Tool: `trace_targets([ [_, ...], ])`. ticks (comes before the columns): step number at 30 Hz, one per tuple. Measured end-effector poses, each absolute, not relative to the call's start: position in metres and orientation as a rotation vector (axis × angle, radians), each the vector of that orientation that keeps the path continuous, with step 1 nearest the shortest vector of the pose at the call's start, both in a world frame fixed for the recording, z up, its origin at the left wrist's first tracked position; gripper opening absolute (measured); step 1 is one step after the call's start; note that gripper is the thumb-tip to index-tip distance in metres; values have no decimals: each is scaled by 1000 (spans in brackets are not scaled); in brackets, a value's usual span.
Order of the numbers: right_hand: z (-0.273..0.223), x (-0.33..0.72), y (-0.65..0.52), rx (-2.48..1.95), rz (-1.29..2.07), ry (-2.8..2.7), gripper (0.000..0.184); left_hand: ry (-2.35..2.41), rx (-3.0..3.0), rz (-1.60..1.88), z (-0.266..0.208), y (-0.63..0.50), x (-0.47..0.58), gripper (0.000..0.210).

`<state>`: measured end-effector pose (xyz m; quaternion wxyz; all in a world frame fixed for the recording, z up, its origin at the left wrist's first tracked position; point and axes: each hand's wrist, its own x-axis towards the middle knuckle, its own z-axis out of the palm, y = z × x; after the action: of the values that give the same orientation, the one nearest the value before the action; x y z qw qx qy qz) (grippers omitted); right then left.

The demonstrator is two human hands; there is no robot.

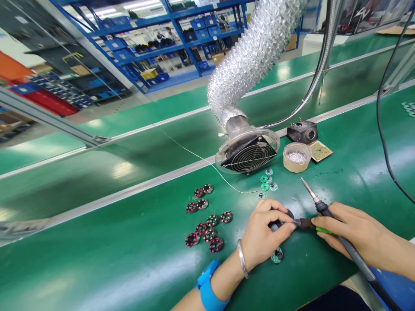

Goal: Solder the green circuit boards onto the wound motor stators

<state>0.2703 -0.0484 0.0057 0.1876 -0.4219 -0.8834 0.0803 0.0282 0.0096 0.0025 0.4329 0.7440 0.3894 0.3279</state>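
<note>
My left hand (pixel 267 231) is closed around a small dark round part (pixel 289 214), mostly hidden by the fingers. My right hand (pixel 353 231) grips green-handled pliers (pixel 304 223), whose jaws meet the part at my left fingertips. The same hand also holds a soldering iron (pixel 320 207), its tip pointing up and away from the part. Just below my left fingers lies a small round green circuit board (pixel 277 255) with a black component. Several more small boards (pixel 265 186) lie beyond my hands. To the left sit several wound motor stators (pixel 210 234) with red or copper coils.
A fan with a clear hood (pixel 249 155) hangs from a silver duct (pixel 249 56) above the green bench (pixel 129 259). Behind the boards stand a tub of metal shavings (pixel 296 157), a flat sponge tray (pixel 320 151) and a black iron holder (pixel 303 131). Thin solder wire (pixel 207 160) hangs down; a black cable (pixel 380 125) runs at right.
</note>
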Motion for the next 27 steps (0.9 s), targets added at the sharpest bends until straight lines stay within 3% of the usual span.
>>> trace_targets([
  [8,5,275,-49,-1226,238,-2437,23,935,1930,813,2,8,25,9],
  [13,-5,306,-21,-1370,-213,-2305,20,832,2010,820,11,8,7,9],
  [16,-7,309,-6,-1370,-321,-2302,20,882,1987,785,14,12,-1,24],
  [22,13,255,3,-868,310,-2316,20,1058,2084,655,0,13,10,39],
  [27,21,228,11,-715,471,-2459,22,1042,2082,743,-6,8,19,26],
])
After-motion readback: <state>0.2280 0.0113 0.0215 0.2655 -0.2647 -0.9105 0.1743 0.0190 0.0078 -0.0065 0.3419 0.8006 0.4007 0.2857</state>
